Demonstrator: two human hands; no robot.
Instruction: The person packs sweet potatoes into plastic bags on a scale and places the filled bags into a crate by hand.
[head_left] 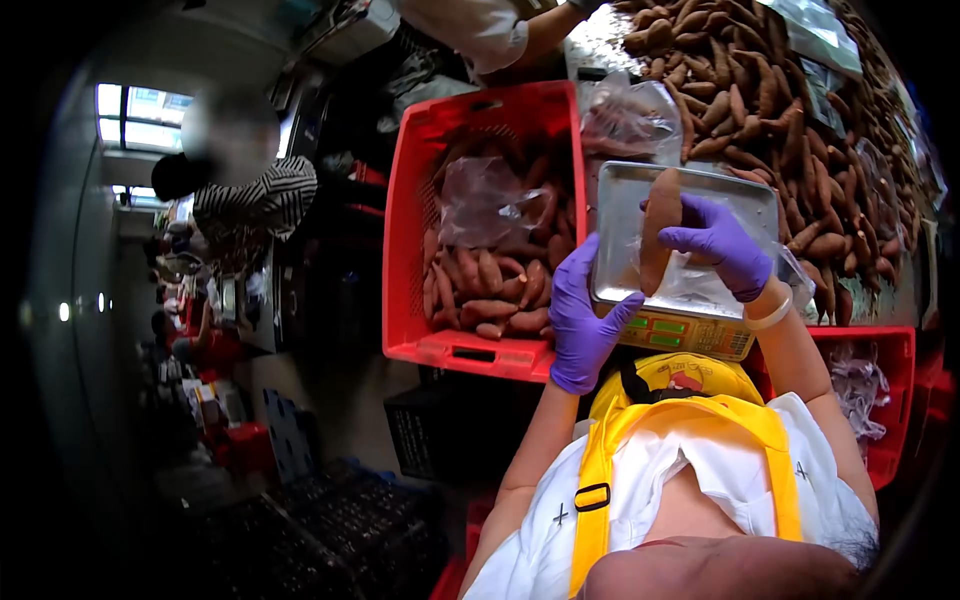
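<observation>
My right hand (722, 248), in a purple glove, is closed on a long sweet potato (659, 240). It holds the sweet potato upright over the metal pan (735, 192) of a digital scale with a lit green display (656, 332). Clear plastic lies in the pan, partly hidden behind the hand. My left hand (583, 325), gloved the same way, is at the pan's left front corner with thumb and fingers apart. Whether it touches the pan I cannot tell. Nothing shows in its grasp.
Left of the scale stands a red crate (398, 220) of sweet potatoes with a clear bag (490, 203) on top. A large heap of sweet potatoes (735, 85) covers the table at right. Another red crate (905, 400) holds plastic bags. Other people work behind.
</observation>
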